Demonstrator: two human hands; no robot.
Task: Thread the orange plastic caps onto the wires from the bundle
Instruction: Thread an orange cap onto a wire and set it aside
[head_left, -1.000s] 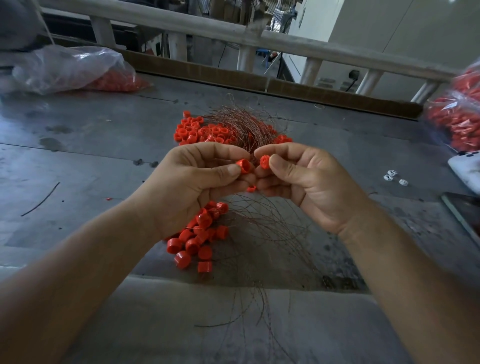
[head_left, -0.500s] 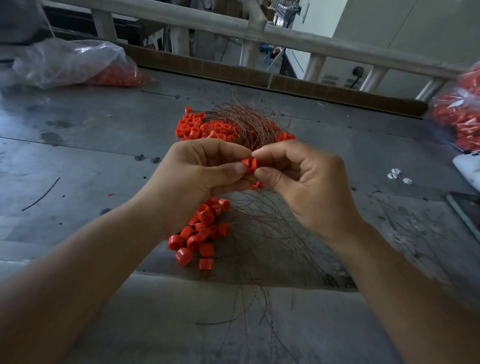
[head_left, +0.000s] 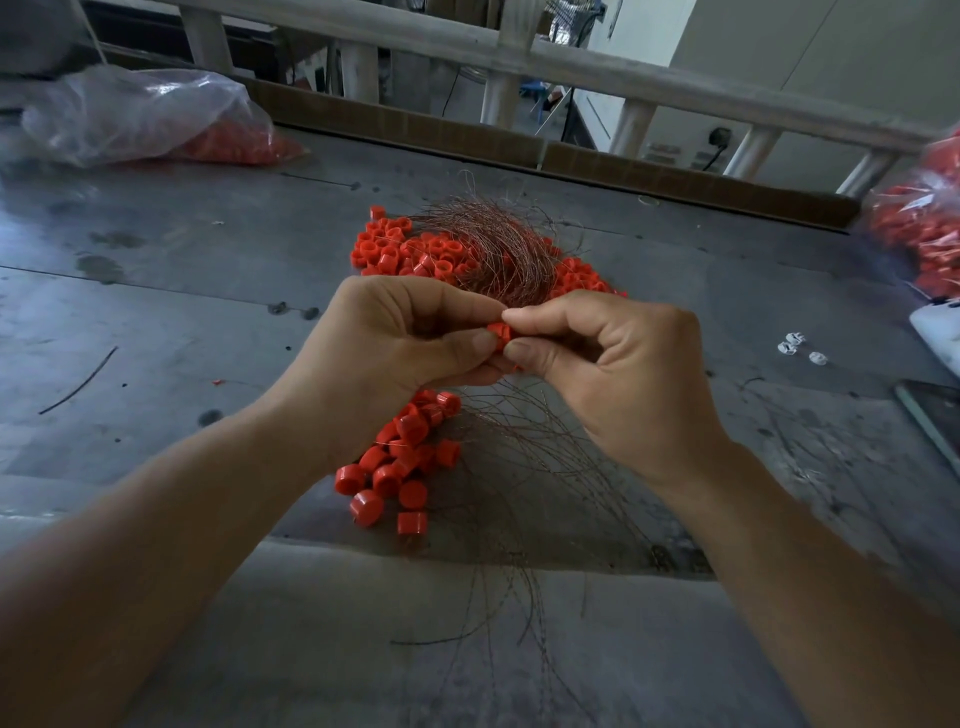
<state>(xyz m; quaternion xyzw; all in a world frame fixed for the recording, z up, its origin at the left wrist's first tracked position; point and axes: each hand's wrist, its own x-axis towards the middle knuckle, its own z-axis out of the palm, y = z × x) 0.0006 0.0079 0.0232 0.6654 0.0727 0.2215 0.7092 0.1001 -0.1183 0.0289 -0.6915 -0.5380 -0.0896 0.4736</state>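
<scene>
The grey worktable (head_left: 156, 291) carries the whole job. The wire bundle (head_left: 493, 244) lies at its centre, fanning from the far side, passing under the hands and trailing off the near edge. A heap of loose caps (head_left: 410, 254) sits touching the bundle's far end. A cluster of threaded caps (head_left: 405, 457) hangs just below the left hand (head_left: 384, 353).

Both hands meet above the bundle with their fingers curled. The right hand (head_left: 618, 374) pinches one orange cap (head_left: 500, 332) between thumb and forefinger. The left hand's thumb and forefinger close on the cap's opposite side. The wire being fed is too fine to make out here; it probably runs through the left fingers.

Hazards:
- The fine wire buckles if pushed off-axis.
- Adjacent strands snag and enter the cap together.
- A slackened pinch drops the cap into the loose strands.
</scene>
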